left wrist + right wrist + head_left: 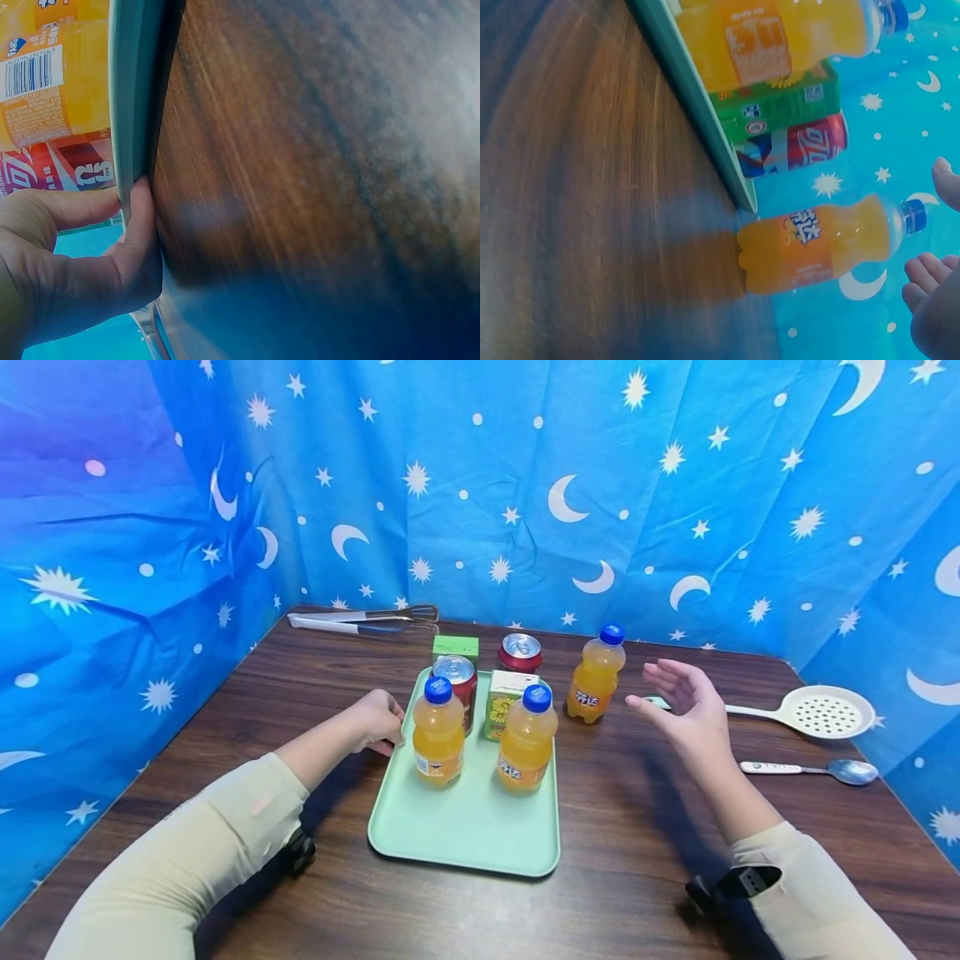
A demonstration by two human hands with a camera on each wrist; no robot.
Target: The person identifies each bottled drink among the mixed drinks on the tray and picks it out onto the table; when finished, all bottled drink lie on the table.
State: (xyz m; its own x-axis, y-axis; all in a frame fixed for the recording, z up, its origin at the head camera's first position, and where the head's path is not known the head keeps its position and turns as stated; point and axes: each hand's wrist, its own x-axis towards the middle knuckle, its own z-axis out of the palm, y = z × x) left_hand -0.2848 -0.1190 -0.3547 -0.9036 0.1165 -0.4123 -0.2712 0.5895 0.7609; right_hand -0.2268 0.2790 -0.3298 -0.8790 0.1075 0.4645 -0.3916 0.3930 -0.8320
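Note:
My left hand (377,720) pinches the left rim of a light green tray (465,835), thumb on the inner side and fingers outside, as the left wrist view shows. Two orange soda bottles (438,735) with blue caps stand on the tray. Behind them are a red soda can (455,672) and a green-and-white drink carton (501,706). To the tray's right, a third orange soda bottle (595,677) stands upright on the table. Just right of that bottle my right hand (690,710) hovers, fingers spread from the thumb, touching nothing.
Toward the tray's far end are a green box (456,648) and another red can (520,653), partly hidden. A whisk and white-handled tongs (326,623) lie at the back left. A white skimmer (825,712) and a spoon (851,771) lie on the right. Blue curtains surround the table.

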